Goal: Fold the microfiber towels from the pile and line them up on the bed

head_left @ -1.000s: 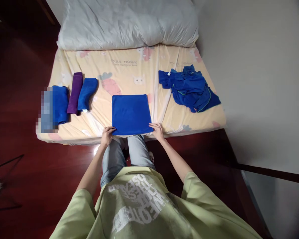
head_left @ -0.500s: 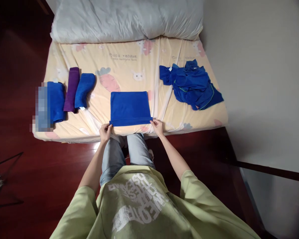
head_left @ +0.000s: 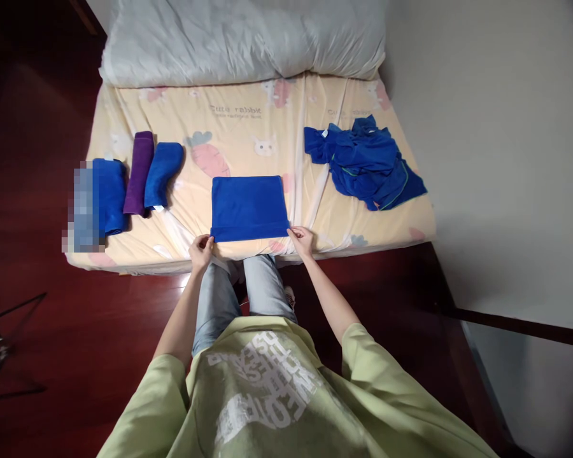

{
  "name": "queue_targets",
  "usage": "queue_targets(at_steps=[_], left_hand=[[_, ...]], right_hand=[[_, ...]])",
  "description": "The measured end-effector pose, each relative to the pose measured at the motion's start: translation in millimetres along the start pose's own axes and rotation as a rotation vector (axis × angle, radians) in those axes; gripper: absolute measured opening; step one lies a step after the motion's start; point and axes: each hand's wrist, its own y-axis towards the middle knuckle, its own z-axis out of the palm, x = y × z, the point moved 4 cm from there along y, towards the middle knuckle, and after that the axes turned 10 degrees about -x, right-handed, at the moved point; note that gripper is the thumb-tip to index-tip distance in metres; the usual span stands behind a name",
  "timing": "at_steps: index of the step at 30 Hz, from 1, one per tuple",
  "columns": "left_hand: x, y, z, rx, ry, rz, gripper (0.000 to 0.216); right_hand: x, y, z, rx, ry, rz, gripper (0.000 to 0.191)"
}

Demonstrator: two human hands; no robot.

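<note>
- Rabbit-print bedsheet (head_left: 241,152) stretches between the blue cloth (head_left: 249,202) and the rumpled blue clothes (head_left: 365,164).
- The cloth, its near strip folded over, lies just inside the bedsheet's front edge.
- Left hand (head_left: 201,253) and right hand (head_left: 302,242) pinch its near corners.

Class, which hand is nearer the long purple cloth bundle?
Left. The left hand is at the near left corner of the flat blue fabric rectangle, right of the purple bundle; the right hand, at the near right corner, is farther right.
</note>
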Motion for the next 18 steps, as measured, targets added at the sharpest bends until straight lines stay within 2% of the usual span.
queue_targets(at_steps=[7, 12, 15, 17, 18], left_hand=[[0.6, 1.0, 4.9, -0.058, -0.032, -0.016, 0.043], [-3.9, 0.0, 9.3, -0.080, 0.040, -0.010, 0.037], [-16.0, -7.5, 2.6, -0.129, 0.141, 0.099, 0.036], [-28.3, -16.2, -4.5, -0.136, 0.197, 0.256, 0.040], [-35.1, -21.3, -5.7, -0.080, 0.220, 0.360, 0.043]], right_hand=[[-5.6, 0.6, -0.5, -0.093, -0.017, -0.007, 0.042], [-5.3, 1.8, 5.0, -0.085, -0.077, 0.015, 0.041], [3.2, -4.1, 2.0, -0.087, -0.188, -0.029, 0.042], [16.3, -14.0, -4.6, -0.113, -0.282, -0.166, 0.043], [24.5, -20.5, -7.4, -0.105, -0.332, -0.263, 0.042]])
